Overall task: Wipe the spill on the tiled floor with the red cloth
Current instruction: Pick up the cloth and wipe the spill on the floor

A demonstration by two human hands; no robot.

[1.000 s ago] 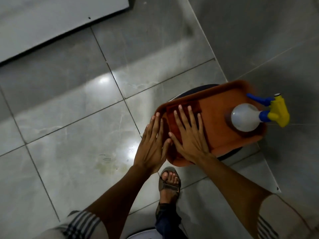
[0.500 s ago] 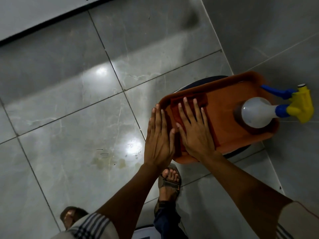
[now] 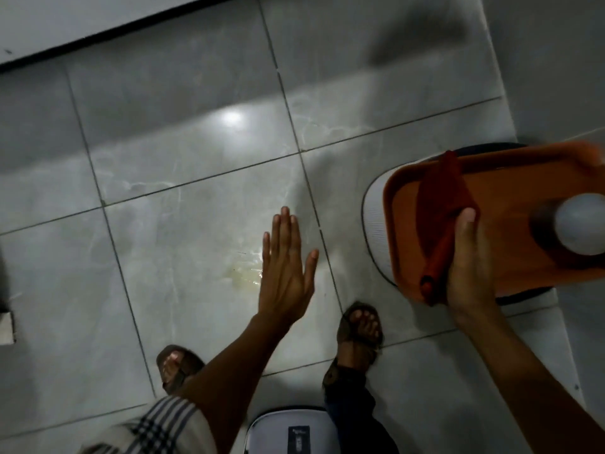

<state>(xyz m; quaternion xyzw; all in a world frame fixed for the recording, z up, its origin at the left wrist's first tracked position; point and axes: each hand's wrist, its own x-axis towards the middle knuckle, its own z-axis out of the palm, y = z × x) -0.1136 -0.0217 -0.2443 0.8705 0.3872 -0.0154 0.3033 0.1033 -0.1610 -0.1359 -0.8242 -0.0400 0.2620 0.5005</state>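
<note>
The red cloth [image 3: 440,204] hangs partly lifted off the orange tray [image 3: 510,198] at the right, and my right hand [image 3: 471,260] grips its lower edge. A pale yellowish spill [image 3: 244,273] lies on the grey tiled floor [image 3: 183,178] near the middle. Just right of the spill, my left hand [image 3: 288,267] hovers flat with fingers spread and holds nothing; it covers the spill's right edge.
A white spray bottle [image 3: 579,224] stands on the tray, cut off by the right frame edge. The tray rests on a round stool [image 3: 375,221]. My sandalled feet [image 3: 360,329] stand on the tiles below the hands. A raised white slab [image 3: 98,14] runs along the top.
My right hand has closed on the red cloth and raised it from the tray. My left hand has left the tray and moved left over the floor. The view has swung left.
</note>
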